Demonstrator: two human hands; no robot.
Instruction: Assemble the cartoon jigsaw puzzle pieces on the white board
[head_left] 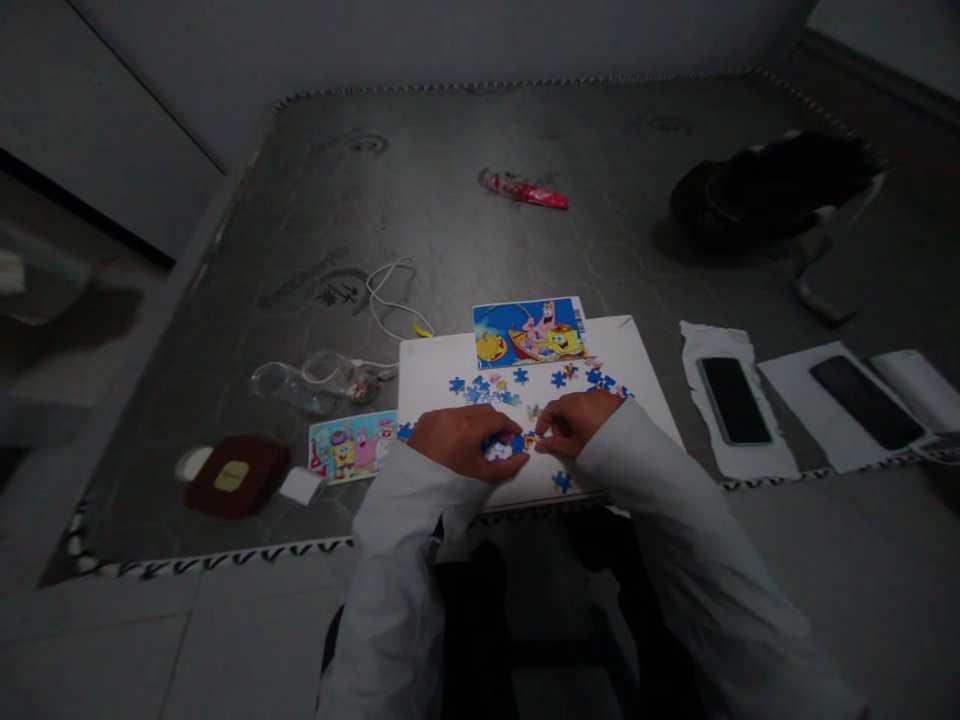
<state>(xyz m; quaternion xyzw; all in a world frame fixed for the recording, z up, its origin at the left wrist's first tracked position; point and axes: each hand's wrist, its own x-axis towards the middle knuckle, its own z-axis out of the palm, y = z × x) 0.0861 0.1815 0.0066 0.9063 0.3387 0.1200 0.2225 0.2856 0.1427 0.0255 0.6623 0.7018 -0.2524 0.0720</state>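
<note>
Both hands meet over the near part of a white board (637,420). My left hand (461,440) curls its thumb and fingers around a few joined blue jigsaw puzzle pieces (501,449). From the other side, my right hand (576,420) pinches a small yellowish puzzle piece (531,442) against their edge; its fingertips partly cover it. Several loose puzzle pieces (480,390) lie beyond the hands, and a blue piece (562,481) lies close to the board's front edge. At the back of the board rests a cartoon picture card (529,332).
Left of the board are a second cartoon card (352,447), a brown box (236,477), clear plastic containers (300,385) and a white cable (382,300). A red tube-like package (525,190) lies farther back. To the right are a phone (733,400), another dark device (866,402) and a black bag (765,195).
</note>
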